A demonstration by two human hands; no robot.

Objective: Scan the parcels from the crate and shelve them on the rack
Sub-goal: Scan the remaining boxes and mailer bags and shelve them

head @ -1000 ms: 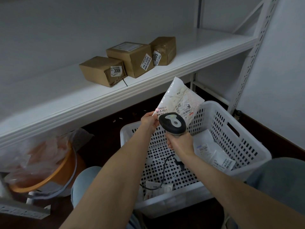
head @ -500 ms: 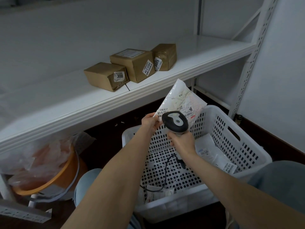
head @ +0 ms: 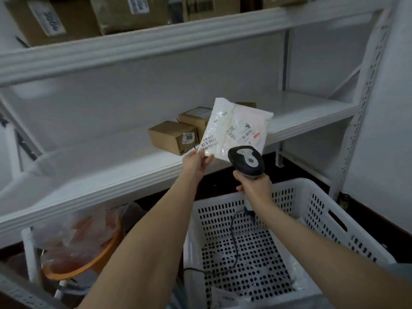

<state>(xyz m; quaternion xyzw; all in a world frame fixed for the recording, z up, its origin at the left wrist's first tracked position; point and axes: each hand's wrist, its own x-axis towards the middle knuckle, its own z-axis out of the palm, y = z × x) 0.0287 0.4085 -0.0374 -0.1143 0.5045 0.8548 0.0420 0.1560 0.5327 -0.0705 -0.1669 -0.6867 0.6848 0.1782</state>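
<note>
My left hand (head: 196, 162) pinches the lower corner of a white plastic mailer parcel (head: 236, 130) and holds it up in front of the white rack shelf (head: 111, 168). My right hand (head: 254, 186) grips a black and grey barcode scanner (head: 246, 160) just below the parcel's labels. A cable runs from the scanner down into the white perforated crate (head: 312, 210), where white parcels (head: 225, 297) lie on the bottom. Brown cardboard boxes (head: 171, 136) with number labels stand on the shelf behind the mailer.
More cardboard boxes (head: 124, 14) fill the upper shelf. An orange basin (head: 89, 253) with crumpled clear plastic sits under the rack at the left. The rack's perforated upright (head: 356, 121) stands at the right by a white wall.
The view has tilted up, so the upper shelf shows. Both hands have risen from above the crate, and the parcel is now level with the shelf and its boxes.
</note>
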